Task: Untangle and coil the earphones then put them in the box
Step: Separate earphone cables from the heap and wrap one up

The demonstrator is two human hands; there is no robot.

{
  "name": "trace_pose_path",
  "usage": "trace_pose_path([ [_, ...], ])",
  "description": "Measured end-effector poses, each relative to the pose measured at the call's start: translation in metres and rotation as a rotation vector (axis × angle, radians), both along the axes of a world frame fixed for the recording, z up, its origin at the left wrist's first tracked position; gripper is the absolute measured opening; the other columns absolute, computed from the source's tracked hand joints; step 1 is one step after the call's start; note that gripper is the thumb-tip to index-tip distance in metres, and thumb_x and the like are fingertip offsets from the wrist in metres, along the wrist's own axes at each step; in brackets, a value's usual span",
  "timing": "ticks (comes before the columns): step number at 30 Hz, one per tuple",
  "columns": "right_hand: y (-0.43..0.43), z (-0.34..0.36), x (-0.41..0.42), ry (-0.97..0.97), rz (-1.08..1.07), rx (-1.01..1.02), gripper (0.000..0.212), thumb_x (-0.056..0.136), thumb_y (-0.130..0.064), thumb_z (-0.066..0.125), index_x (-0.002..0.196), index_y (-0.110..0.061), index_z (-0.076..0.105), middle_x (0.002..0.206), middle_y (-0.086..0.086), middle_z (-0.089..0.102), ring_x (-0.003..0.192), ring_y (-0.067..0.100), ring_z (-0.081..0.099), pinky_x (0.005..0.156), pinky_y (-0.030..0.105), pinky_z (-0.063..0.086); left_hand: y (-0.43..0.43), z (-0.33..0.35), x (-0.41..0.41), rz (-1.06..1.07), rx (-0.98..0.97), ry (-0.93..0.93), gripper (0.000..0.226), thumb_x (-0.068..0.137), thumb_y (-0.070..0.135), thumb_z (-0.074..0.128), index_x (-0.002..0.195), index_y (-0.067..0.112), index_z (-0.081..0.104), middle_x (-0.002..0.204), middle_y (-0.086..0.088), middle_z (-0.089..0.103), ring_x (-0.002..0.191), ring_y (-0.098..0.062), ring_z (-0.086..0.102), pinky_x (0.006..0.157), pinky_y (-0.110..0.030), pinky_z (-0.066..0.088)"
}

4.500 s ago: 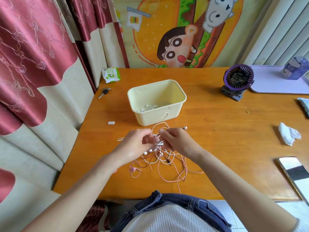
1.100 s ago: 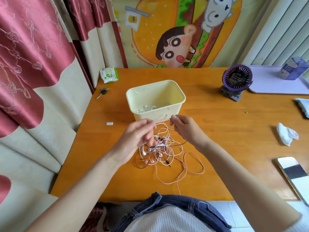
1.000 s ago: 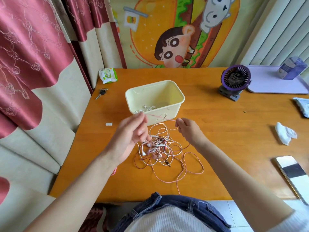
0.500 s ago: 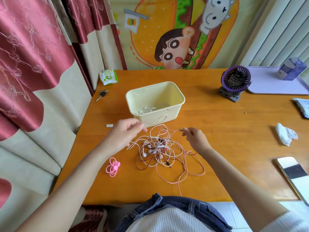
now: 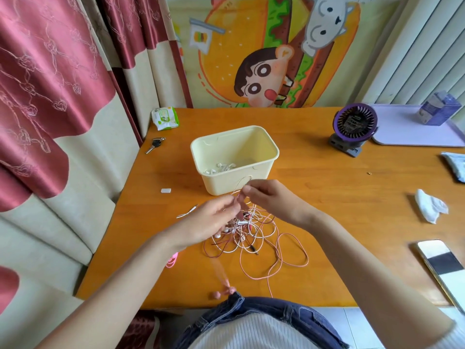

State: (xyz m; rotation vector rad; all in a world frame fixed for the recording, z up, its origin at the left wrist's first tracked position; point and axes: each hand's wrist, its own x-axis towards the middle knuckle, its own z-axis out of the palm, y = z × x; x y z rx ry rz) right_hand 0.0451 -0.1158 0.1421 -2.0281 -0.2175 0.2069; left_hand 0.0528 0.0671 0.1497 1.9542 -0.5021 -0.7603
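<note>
A tangle of pink and white earphones [image 5: 251, 235] lies on the wooden table in front of the cream box [image 5: 273, 149]. One coiled white pair [image 5: 220, 168] lies inside the box. My left hand [image 5: 208, 220] and my right hand [image 5: 271, 197] meet above the tangle, and both pinch a pink cord close to the box's front wall. Two pink earbuds [image 5: 224, 293] hang on a blurred cord at the table's front edge. A small pink coil [image 5: 172, 260] peeks out from under my left forearm.
A purple desk fan [image 5: 354, 124] and a lilac tray [image 5: 402, 132] with a carton [image 5: 439, 109] stand at the back right. A crumpled tissue [image 5: 430, 207] and a phone [image 5: 440, 265] lie on the right. Keys [image 5: 154, 144], a wipes pack [image 5: 164, 118] and a white chip [image 5: 165, 190] lie on the left.
My hands were apart at either side of the tangle; they have come together above it, in front of the box. Pink earbuds now dangle at the front edge.
</note>
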Motion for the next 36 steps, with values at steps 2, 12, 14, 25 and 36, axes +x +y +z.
trace_pose_path([
  [2, -0.003, 0.001, 0.003, -0.030, -0.064, 0.005, 0.029, 0.099, -0.023, 0.043, 0.077, -0.026, 0.061, 0.055, -0.008, 0.034, 0.050, 0.006, 0.027, 0.048, 0.019, 0.023, 0.001, 0.004, 0.000, 0.072, -0.078, 0.001, 0.033, 0.100, 0.027, 0.038, 0.075, 0.020, 0.059, 0.081, 0.013, 0.063, 0.084, 0.002, 0.056, 0.083, -0.017, 0.039],
  [12, -0.022, -0.035, 0.015, 0.028, -0.466, -0.124, 0.029, 0.100, -0.014, 0.034, 0.079, -0.012, 0.054, 0.061, -0.004, 0.045, 0.055, 0.010, 0.040, 0.053, 0.022, 0.032, 0.012, 0.028, -0.001, 0.389, -0.610, 0.070, 0.029, 0.089, 0.033, 0.040, 0.077, 0.008, 0.051, 0.050, 0.008, 0.029, 0.040, -0.005, 0.022, 0.051, -0.027, 0.026],
  [14, -0.021, -0.047, 0.016, 0.085, -0.517, -0.137, 0.029, 0.101, -0.012, 0.030, 0.083, -0.008, 0.053, 0.063, -0.003, 0.047, 0.058, 0.014, 0.044, 0.054, 0.023, 0.034, 0.011, 0.031, -0.001, 0.416, -0.619, 0.045, 0.029, 0.089, 0.032, 0.040, 0.077, 0.009, 0.052, 0.049, 0.007, 0.029, 0.039, -0.004, 0.021, 0.050, -0.027, 0.024],
  [25, -0.012, -0.064, -0.003, 0.021, -0.465, -0.277, 0.023, 0.100, -0.008, 0.033, 0.097, -0.008, 0.056, 0.081, 0.003, 0.058, 0.071, 0.023, 0.051, 0.065, 0.039, 0.042, 0.026, 0.025, 0.022, 0.664, -0.989, 0.249, 0.042, 0.095, 0.028, 0.037, 0.076, 0.016, 0.072, 0.048, 0.008, 0.032, 0.035, -0.003, 0.024, 0.032, -0.014, 0.020],
  [36, -0.002, -0.071, -0.021, 0.073, -0.190, -0.360, 0.028, 0.100, -0.011, 0.035, 0.094, -0.011, 0.062, 0.080, -0.002, 0.058, 0.073, 0.015, 0.054, 0.059, 0.017, 0.037, 0.043, -0.006, 0.045, 0.939, -1.127, 0.404, 0.036, 0.100, 0.024, 0.036, 0.088, 0.012, 0.068, 0.057, 0.006, 0.052, 0.041, -0.003, 0.043, 0.041, -0.010, 0.039],
])
